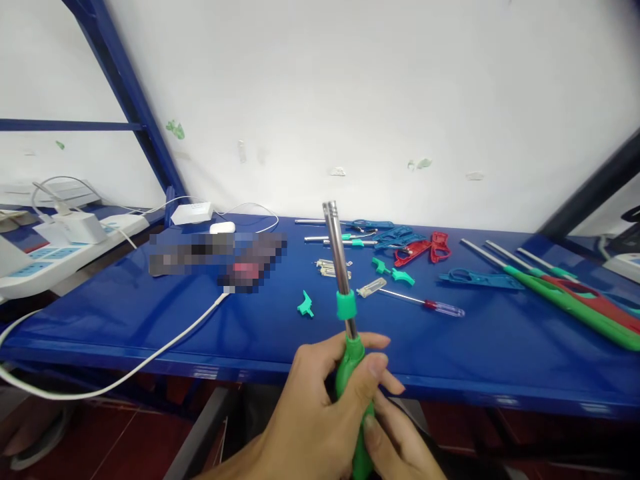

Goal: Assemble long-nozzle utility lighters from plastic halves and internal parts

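Left grip (327,407) closed around green handle (351,363), right grip (397,437) holding it lower down, metal tube (337,250) pointing upward, green collar (346,305) around tube, screwdriver (444,308) on desk (225,337).

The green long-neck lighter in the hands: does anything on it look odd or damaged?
Yes: its teal collar sits apart from the green handle, with bare metal tube between. On the green lighter lying at right, collar and handle meet. No visible damage.
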Tool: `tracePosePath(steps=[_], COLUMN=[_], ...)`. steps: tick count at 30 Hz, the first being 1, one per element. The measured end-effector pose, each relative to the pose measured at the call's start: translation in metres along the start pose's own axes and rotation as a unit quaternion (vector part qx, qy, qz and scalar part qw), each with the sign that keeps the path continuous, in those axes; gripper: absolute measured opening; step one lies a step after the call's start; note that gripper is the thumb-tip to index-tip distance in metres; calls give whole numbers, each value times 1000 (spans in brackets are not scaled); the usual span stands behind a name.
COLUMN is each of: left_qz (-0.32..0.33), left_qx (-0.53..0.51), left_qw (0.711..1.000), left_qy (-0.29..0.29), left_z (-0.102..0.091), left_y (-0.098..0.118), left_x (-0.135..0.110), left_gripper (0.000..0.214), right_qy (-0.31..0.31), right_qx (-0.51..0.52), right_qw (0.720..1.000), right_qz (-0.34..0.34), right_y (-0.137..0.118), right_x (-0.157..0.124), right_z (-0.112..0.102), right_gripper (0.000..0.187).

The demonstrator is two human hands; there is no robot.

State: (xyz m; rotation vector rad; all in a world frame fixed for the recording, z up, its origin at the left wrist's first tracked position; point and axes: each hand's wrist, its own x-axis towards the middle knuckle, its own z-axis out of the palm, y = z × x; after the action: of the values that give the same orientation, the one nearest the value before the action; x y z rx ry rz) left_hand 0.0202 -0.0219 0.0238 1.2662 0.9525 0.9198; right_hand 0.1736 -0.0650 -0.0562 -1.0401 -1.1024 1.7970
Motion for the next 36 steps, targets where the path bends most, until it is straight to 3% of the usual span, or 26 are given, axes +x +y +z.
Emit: tracePosePath(steps=[5, 10, 14, 18, 20, 25, 30, 36], left_qz=[16, -23, -67, 21, 35, 46, 45, 50], left_qx=[33, 18, -75, -61, -56, -69, -145, -126], left_qw=[998, 999, 992, 998, 998, 995, 975, 983], left_qy=[-41, -43, -79, -26, -13, -59, -164, -124], left_z=[3, -1, -11, -19, -20, -23, -30, -31], left_y=[5, -2, -1, 12, 16, 14, 14, 15], left_x=[0, 0, 5, 10, 11, 13, 17, 21], left_gripper=[44, 53, 49, 41, 40, 41, 45, 32], right_qy=[-21, 28, -37, -106, -120, -190, -192, -171], right_qx=[-82, -160, -72, -68, -76, 24, 138, 198], right_qw=[996, 987, 997, 992, 990, 981, 971, 964], right_qz=[14, 10, -12, -22, -16, 12, 17, 50], right_y=[13, 10, -11, -19, -17, -15, -11, -2], right_x=[-2, -4, 1, 6, 7, 6, 8, 10], right_z=[-9, -13, 0, 6, 4, 0, 1, -10], right_gripper=[83, 81, 85, 63, 60, 61, 62, 58])
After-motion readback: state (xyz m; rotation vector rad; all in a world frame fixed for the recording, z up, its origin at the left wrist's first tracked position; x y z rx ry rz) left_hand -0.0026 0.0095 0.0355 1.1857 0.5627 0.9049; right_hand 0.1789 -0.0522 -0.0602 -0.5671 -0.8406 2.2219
